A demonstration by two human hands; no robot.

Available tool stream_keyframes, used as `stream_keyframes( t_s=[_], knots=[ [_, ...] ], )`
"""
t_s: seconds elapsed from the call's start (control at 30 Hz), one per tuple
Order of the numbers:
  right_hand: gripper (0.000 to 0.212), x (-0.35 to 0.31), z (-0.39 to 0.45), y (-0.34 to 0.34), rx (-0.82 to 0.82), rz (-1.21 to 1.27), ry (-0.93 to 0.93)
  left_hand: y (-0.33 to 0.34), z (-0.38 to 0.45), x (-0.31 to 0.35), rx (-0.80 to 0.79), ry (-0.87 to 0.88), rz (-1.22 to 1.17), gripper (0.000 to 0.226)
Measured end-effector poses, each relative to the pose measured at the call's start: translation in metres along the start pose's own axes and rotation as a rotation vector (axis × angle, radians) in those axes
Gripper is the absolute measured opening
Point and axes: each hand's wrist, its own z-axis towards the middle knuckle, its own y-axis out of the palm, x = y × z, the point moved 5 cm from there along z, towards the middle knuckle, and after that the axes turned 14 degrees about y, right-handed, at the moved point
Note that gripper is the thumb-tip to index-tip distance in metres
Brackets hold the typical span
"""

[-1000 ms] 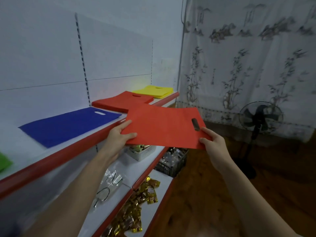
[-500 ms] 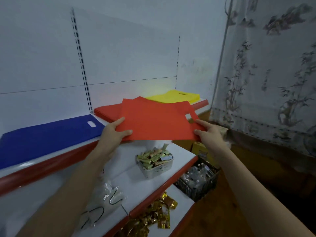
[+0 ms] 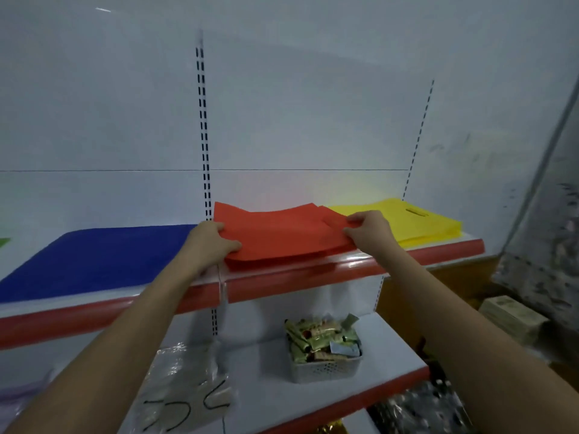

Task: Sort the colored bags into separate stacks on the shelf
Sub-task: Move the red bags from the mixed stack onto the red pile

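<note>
At the far left edge of the frame a green scrap [image 3: 4, 242] is cut off, so only a corner shows. How many bags lie in each pile is hard to tell. The red stack [image 3: 275, 261] shows at least two layers at its front edge, under the top red bag [image 3: 282, 233].

The left hand [image 3: 213, 242] grips that bag's left edge, thumb on top and fingers tucked under. The right hand [image 3: 368, 228] pinches its right edge, fingers curled over the top. The bag sits at centre frame on the stack, bowed slightly upward at the back.

Three full piles line the upper shelf [image 3: 313, 277]: a blue stack [image 3: 94, 261] at left, the red one in the middle, and a yellow stack [image 3: 416, 223] at right with one handle slot visible. The red and yellow piles touch or overlap; white shelf shows only at the front lip.

Lower down, one white basket [image 3: 326, 368] of foil packets stands centre-right, with clear plastic packets [image 3: 188, 389] at lower left, blurred.
</note>
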Motion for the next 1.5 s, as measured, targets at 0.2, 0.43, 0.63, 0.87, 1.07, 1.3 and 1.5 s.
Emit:
stream_keyframes(
  t_s=[0.2, 0.43, 0.63, 0.87, 1.07, 1.3, 1.5],
  knots=[
    [0.025, 0.000, 0.075, 0.030, -0.068, -0.275, -0.080, 0.035, 0.048, -0.024, -0.138, -0.099, 0.221, 0.021],
    [0.033, 0.010, 0.107, 0.052, -0.145, -0.585, -0.142, 0.047, 0.056, -0.035, -0.226, -0.196, 0.450, 0.064],
    [0.022, -0.034, 0.064, 0.043, -0.219, -0.187, -0.412, 0.039, 0.023, 0.009, 0.058, -0.098, 0.483, 0.051],
    [0.017, -0.063, -0.077, 0.087, -0.675, -0.039, -0.639, 0.008, -0.087, 0.032, 0.288, -0.163, 0.627, 0.022],
    [0.022, -0.103, -0.198, 0.135, -0.936, 0.018, -0.744, -0.058, -0.201, 0.016, 0.280, -0.413, 0.619, 0.008],
    [0.029, -0.169, -0.349, 0.162, -1.071, 0.032, -0.941, -0.155, -0.327, -0.003, 0.458, -0.585, 0.664, 0.008],
    [0.033, -0.229, -0.475, 0.201, -1.137, -0.023, -1.066, -0.242, -0.423, -0.033, 0.492, -0.665, 0.734, 0.019]
  ],
)
